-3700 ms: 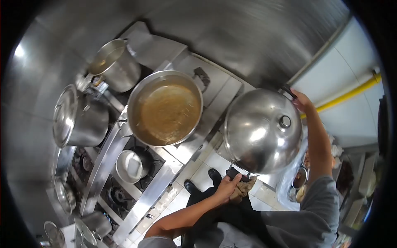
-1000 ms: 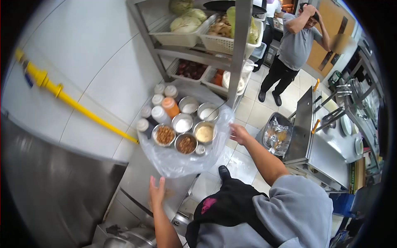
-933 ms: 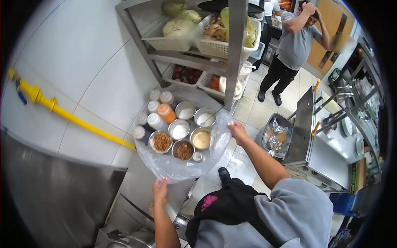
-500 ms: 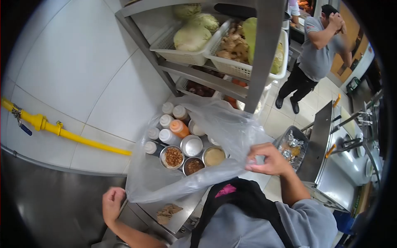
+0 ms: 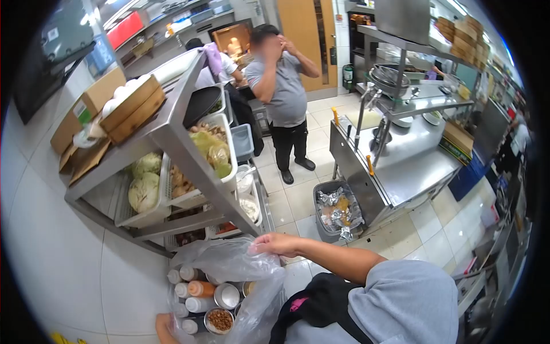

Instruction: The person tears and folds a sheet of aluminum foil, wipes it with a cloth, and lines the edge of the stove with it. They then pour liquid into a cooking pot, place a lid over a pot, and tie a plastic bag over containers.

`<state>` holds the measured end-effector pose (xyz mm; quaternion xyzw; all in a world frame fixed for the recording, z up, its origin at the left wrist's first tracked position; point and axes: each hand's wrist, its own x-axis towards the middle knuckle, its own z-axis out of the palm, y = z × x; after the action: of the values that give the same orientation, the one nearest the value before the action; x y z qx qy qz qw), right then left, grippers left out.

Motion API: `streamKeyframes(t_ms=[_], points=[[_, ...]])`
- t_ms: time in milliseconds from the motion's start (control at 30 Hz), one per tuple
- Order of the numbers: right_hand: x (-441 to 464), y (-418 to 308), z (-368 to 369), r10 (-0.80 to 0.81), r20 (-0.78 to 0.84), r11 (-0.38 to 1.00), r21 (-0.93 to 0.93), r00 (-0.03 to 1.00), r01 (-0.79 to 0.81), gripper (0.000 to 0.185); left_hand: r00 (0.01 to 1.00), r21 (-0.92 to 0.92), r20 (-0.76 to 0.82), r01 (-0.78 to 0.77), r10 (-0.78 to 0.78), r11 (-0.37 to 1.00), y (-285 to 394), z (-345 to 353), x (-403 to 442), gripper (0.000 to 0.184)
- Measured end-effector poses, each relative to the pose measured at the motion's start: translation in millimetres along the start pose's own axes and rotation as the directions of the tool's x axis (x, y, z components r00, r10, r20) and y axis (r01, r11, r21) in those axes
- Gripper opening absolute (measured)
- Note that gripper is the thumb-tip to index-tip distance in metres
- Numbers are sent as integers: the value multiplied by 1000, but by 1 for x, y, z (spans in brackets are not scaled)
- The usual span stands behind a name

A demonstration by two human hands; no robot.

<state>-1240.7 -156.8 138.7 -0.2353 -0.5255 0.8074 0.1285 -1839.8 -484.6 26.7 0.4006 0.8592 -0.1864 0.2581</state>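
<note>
A clear plastic sheet [image 5: 260, 286] hangs loosely around and partly over a group of condiment containers. My right hand [image 5: 276, 244] pinches its far edge, beside the shelf leg. Low on the left, my left hand [image 5: 164, 324] is curled at the sheet's near edge, and part of it is hidden. Among the containers stand white-capped squeeze bottles [image 5: 199, 304], one orange squeeze bottle [image 5: 200, 288], a metal bowl with white contents [image 5: 227, 296] and a bowl of brown chopped bits [image 5: 219, 320]. The plastic covers other bowls at the right.
A metal shelf rack [image 5: 189, 155] holds baskets of cabbage [image 5: 144, 192] and ginger [image 5: 180, 178]. A person [image 5: 281, 97] stands beyond it, hands raised to the head. A bin of foil scraps [image 5: 338, 212] sits beside a steel counter [image 5: 412, 178].
My view has swung up and to the right, showing more of the kitchen. My right hand has carried the sheet's edge away from my body, towards the rack.
</note>
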Motion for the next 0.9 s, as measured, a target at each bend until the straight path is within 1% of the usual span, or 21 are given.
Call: streamKeyframes(t_ms=[33,67,100,133,167,233,300,367,433,467,500,567,633,667,700,733,767,800,833,867,900], points=[[-7,-14,8,-88,-68,990,-119,994,80,26,977,-560,17,186,-213,807,9,-8,-9,17],[-7,-22,11,-99,-79,989,-115,992,90,26,966,-745,10,180,-259,642,19,-25,-26,15],[-6,-30,14,-363,-75,915,-219,929,340,26,962,-822,-40,122,-270,557,30,-44,-43,14],[-9,-41,17,-597,-43,768,-318,801,555,25,956,-831,-141,26,-256,555,29,-61,-53,14],[-15,-53,18,-600,-51,767,-317,798,557,25,941,-828,-241,-70,-240,557,29,-78,-63,15],[-34,-88,21,-670,-75,717,-326,739,617,29,860,-884,-383,-235,-337,405,39,-116,-105,15],[-51,-113,19,-694,-103,684,-403,712,608,28,678,-651,-678,-374,-284,661,30,-152,-147,20],[-64,-126,20,-717,-124,651,-471,686,595,28,536,-537,-797,-419,-278,733,-39,-169,-147,11],[-74,-140,17,-734,-256,603,-672,629,430,28,293,-56,-956,-215,10,975,-117,-170,-161,8],[-67,-139,5,-810,-236,499,-758,537,420,29,415,-201,-901,-142,-126,969,-120,-172,-182,10],[-66,-144,-2,-816,-228,489,-762,531,424,29,528,-325,-811,-44,-254,945,-125,-169,-209,20],[-63,-148,-13,-714,-297,670,-552,634,496,29,534,-275,-817,-32,-216,961,-92,-172,-268,27],[-50,-155,-7,-691,-274,712,-418,668,565,29,587,40,-806,-86,83,995,18,-186,-328,41],[-47,-163,8,-705,-183,697,-359,685,621,28,581,171,-777,-175,242,970,81,-199,-347,48],[-43,-172,27,-713,-78,684,-294,697,668,27,532,168,-782,-324,326,931,144,-217,-361,75],[-40,-179,49,-723,16,666,-249,691,703,26,502,144,-782,-432,370,890,210,-237,-368,88],[-39,-186,71,-735,99,645,-202,670,737,25,406,130,-816,-564,412,815,267,-253,-365,85],[-34,-189,92,-793,166,549,-225,586,805,23,324,215,-820,-589,471,779,296,-260,-346,89],[-34,-192,109,-842,233,435,-242,487,868,22,326,265,-800,-563,504,783,310,-262,-320,82],[-45,-197,118,-845,236,427,-242,480,871,22,316,322,-779,-539,541,779,321,-263,-291,76],[-57,-204,127,-792,302,441,-319,531,839,21,400,273,-724,-582,562,766,314,-258,-244,61]])
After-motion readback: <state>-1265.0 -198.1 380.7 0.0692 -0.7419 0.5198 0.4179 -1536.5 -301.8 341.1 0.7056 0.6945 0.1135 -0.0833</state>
